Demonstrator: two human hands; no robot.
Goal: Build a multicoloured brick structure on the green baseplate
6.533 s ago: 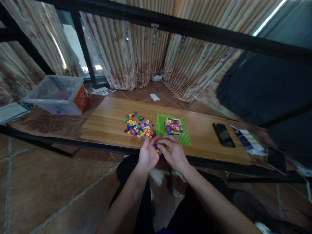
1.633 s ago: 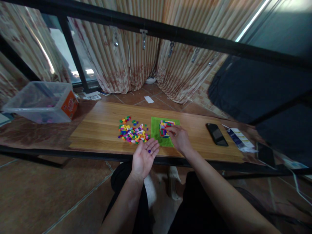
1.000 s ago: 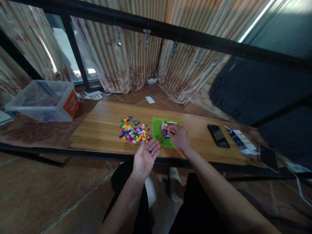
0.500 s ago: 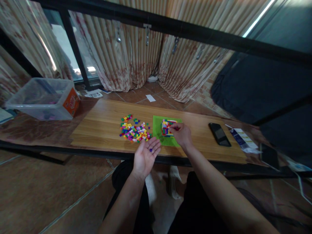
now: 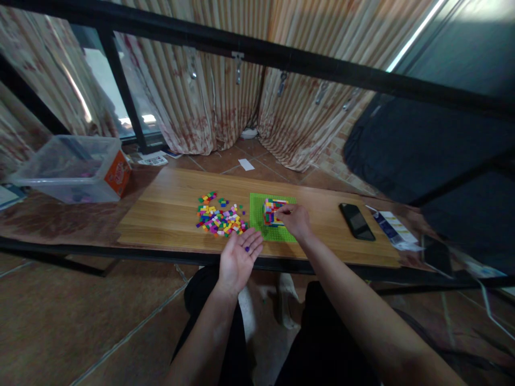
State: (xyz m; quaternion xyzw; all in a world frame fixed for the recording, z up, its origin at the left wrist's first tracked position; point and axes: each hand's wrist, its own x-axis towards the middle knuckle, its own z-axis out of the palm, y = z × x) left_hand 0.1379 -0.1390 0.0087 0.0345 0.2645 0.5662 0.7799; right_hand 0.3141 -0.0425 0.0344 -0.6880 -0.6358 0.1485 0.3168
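My left hand is palm up at the near edge of the board, fingers stretched out. A small purple brick lies loose on its fingers. My right hand reaches over the green baseplate, thumb and fingertips pinched together at the top of a multicoloured brick structure. Whatever is between those fingertips is hidden or too small to name. Left of the baseplate spreads a pile of loose toy bricks in many colours.
The wooden board bears a black phone at its right. Beyond that are printed papers and a dark tablet-like object. A clear plastic box with an orange label stands at the left. Dark frame bars cross the upper view.
The camera view has shifted slightly. Both hands keep nearly the same positions, the left palm up with the purple brick, the right pinching at the brick structure.
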